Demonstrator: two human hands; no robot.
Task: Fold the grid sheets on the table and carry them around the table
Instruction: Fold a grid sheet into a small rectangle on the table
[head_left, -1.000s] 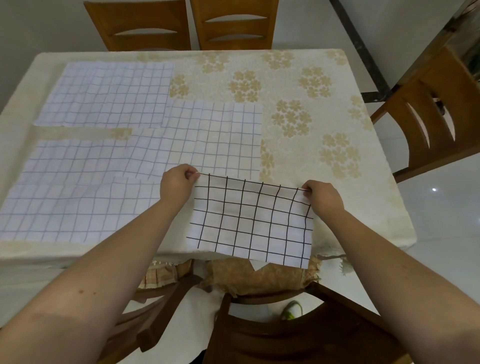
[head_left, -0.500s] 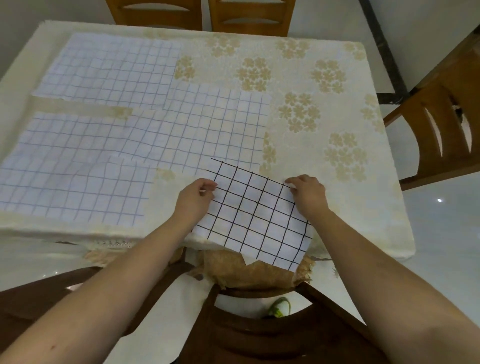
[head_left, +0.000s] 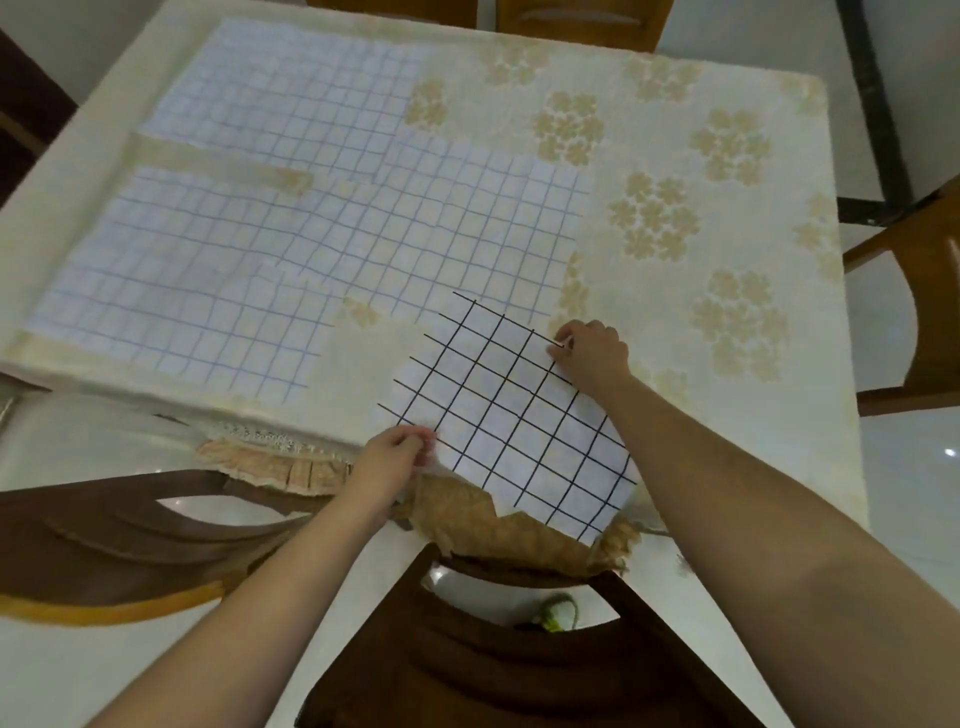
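Head view shows you one table (head_left: 675, 364) under a cream cloth printed with tan flower clusters, filling most of the frame. Around it you can count four wooden chairs in part: two dark ones at the near edge, one on the left (head_left: 104, 540) and one right below you (head_left: 493, 665), one lighter chair at the right edge (head_left: 924, 322), and a chair back at the far edge (head_left: 576, 21); a further one beside that is cut off too much to be sure. On the left half of the cloth lie the pale blue-lined grid sheets, overlapping each other: one at the far left (head_left: 280, 93), one in the middle (head_left: 467, 228), one at the near left (head_left: 171, 291); where their edges cross, you cannot tell whether there are more than three. One smaller sheet with bold black lines (head_left: 519, 415) sits turned at an angle at the near edge, its near corner hanging past the table over the dark chair. Your right hand (head_left: 589, 353) pinches that sheet at its far right corner, fingers curled onto the paper. Your left hand (head_left: 395, 457) pinches the near left corner at the table's edge. Below, through the chair back, one small green thing (head_left: 558, 613) lies on the floor.
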